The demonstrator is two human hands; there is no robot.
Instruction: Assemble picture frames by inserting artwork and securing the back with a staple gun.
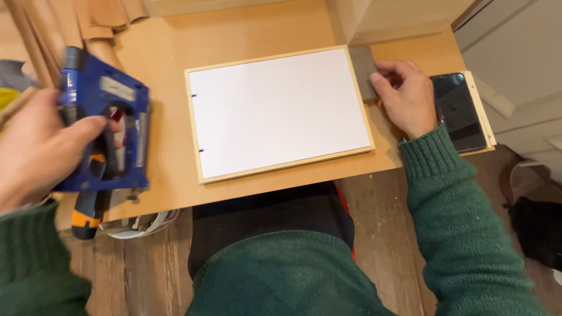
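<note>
A white panel in a pale wooden frame [280,111] lies flat on the brown work board [246,29] in front of me. Two small dark staples show along its left edge. My left hand [35,149] grips a blue staple gun [108,131] at the board's left side, clear of the frame. My right hand [407,99] rests at the frame's right edge, fingers pinched on a grey block [362,67] that lies against the frame's top right corner.
A dark phone [462,111] lies on a pale sheet just right of my right hand. An orange and black tool handle [86,213] hangs at the board's front left. Rolled brown material [52,23] stands at the back left. Wooden floor lies below.
</note>
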